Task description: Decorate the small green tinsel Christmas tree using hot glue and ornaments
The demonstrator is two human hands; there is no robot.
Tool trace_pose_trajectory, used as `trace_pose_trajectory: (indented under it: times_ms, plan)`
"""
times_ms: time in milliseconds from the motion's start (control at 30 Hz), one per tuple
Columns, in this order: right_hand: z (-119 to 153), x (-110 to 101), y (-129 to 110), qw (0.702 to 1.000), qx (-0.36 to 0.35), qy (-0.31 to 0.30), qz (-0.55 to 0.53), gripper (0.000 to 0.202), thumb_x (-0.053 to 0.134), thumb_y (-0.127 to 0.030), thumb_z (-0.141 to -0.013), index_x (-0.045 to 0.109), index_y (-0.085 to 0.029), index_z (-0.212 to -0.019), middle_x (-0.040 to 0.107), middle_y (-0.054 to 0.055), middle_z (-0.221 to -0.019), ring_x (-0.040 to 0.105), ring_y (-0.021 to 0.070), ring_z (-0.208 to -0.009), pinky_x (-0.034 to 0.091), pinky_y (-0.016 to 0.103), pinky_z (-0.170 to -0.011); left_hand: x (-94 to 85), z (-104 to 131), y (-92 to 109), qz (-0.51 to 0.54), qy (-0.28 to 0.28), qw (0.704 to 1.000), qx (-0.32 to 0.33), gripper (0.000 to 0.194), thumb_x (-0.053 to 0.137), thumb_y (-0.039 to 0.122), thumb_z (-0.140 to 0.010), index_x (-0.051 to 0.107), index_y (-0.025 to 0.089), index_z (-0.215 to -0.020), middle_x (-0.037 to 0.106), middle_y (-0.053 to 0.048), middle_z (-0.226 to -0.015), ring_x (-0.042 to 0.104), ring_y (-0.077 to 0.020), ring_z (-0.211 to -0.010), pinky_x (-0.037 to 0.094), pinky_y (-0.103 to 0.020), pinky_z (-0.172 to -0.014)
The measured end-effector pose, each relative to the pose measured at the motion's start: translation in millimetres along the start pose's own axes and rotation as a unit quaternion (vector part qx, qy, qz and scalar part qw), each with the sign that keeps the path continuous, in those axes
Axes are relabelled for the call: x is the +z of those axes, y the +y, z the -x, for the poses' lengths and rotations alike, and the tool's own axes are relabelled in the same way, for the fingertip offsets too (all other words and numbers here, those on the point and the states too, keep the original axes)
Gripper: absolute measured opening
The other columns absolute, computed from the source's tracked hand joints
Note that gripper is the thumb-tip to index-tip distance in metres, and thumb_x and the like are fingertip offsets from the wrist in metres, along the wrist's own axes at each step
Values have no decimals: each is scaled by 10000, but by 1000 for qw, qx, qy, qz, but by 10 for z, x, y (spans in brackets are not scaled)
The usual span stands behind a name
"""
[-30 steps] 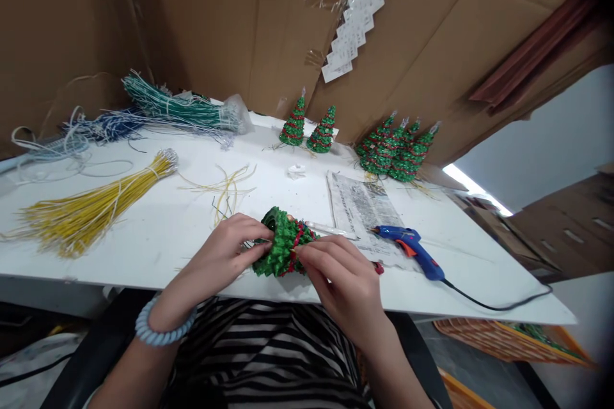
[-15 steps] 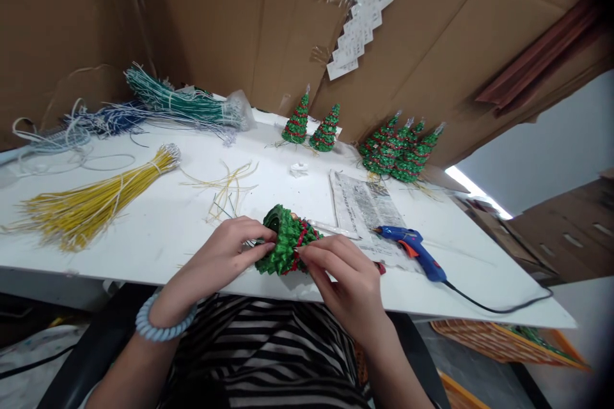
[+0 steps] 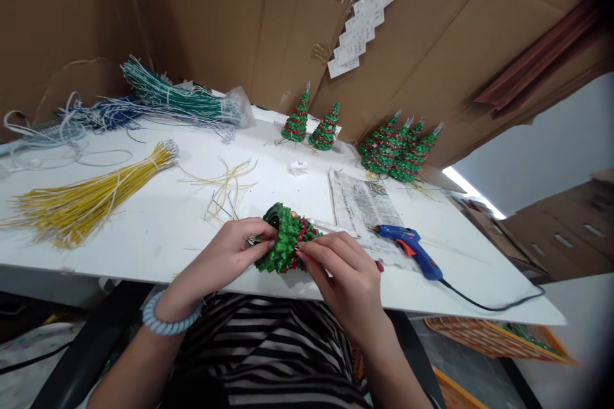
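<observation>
A small green artificial Christmas tree (image 3: 282, 239) with red trim lies on its side near the table's front edge, its hollow base turned to the left. My left hand (image 3: 237, 244) pinches at the rim of that base, and thin wire ends show by its fingertips. On the red trim, my right hand (image 3: 343, 265) has thumb and forefinger pressed together around something tiny and pale, too small to name. Behind the tree lies a white pen-like stick (image 3: 330, 227), partly covered by the right hand.
A blue glue gun (image 3: 410, 248) rests beside a newspaper sheet (image 3: 345, 204), its cord running right. Bundles of yellow wires (image 3: 105, 188) and green wires (image 3: 182, 99) lie left, near loose wire pieces (image 3: 228, 185). Several finished trees (image 3: 403, 147) stand at the back.
The view has shifted slightly. Both hands stay on the tree in nearly the same grip, with only small finger movement.
</observation>
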State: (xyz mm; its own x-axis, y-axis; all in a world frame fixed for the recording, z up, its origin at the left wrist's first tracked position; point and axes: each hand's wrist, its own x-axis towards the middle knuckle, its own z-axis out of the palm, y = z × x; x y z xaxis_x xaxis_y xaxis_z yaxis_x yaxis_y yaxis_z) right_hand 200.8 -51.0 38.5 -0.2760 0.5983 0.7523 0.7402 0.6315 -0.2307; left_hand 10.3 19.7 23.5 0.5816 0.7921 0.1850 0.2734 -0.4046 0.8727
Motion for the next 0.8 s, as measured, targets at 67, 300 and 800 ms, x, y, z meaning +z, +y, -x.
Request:
trace_pose_trajectory:
  times_ms: [67,300,800]
  plan:
    - [4,-6,9,1000,4,1,-14,171,608,-60,-850,664,-200,-932,704,33,-761,609,156,-699,535,289,-626,5,-7,0,10,-8,1000,-4,169,521,249,-853,636,179,-750,632,-10,-772,567,-159,-735,412,-247,-671]
    - [19,-9,32,999,11,-16,-34,169,592,-38,-853,637,-189,-914,691,31,-770,594,151,-705,520,287,-641,12,-14,6,19,-19,1000,-4,172,522,254,-855,638,176,-755,628,-8,-752,566,-162,-730,409,-250,-664]
    - [35,45,67,1000,-4,-22,-7,143,574,-49,-873,595,-180,-924,658,42,-775,548,159,-717,501,294,-643,40,-16,-17,22,-27,999,-3,211,478,262,-872,631,151,-778,607,-26,-782,564,-166,-758,411,-262,-689]
